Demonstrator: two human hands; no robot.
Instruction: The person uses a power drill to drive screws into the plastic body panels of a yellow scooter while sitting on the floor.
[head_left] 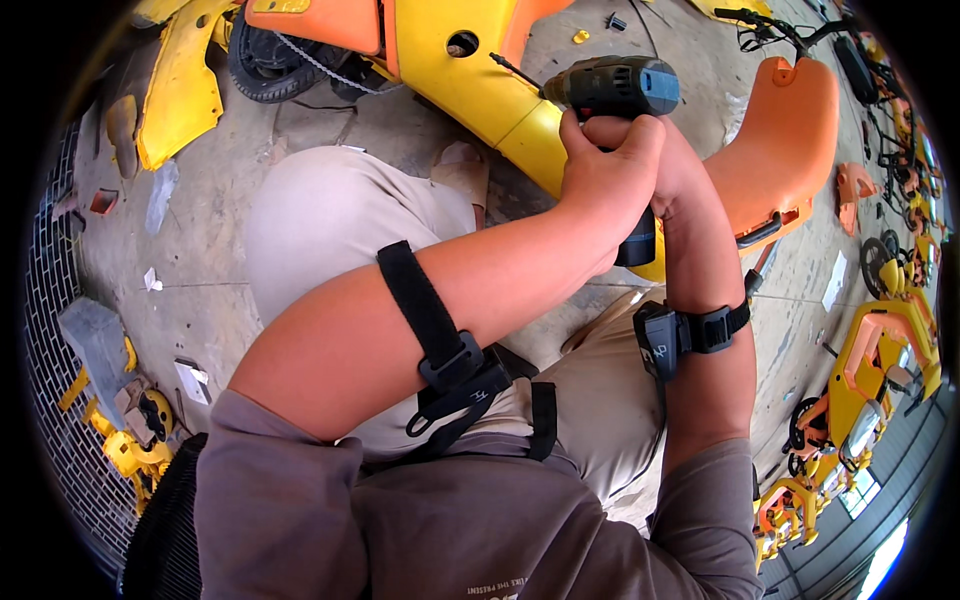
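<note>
Both my hands are closed together around the grip of a black and blue cordless drill (615, 86), held just above a scooter's yellow body panel (475, 90). The long, thin bit points left and slightly up, and its tip appears apart from the panel. My left hand (608, 160) reaches across from the left and overlaps my right hand (675, 160), so some fingers of both are hidden. Below my wrists, the drill's battery base (636, 245) shows. Right of my hands lies the scooter's orange seat (785, 145).
A black wheel (270, 60) and a loose yellow panel (180, 85) are at the upper left. Small parts lie on the concrete floor. Yellow parts and a grey block (98, 335) sit at the left; several yellow scooters (865, 370) line the right side.
</note>
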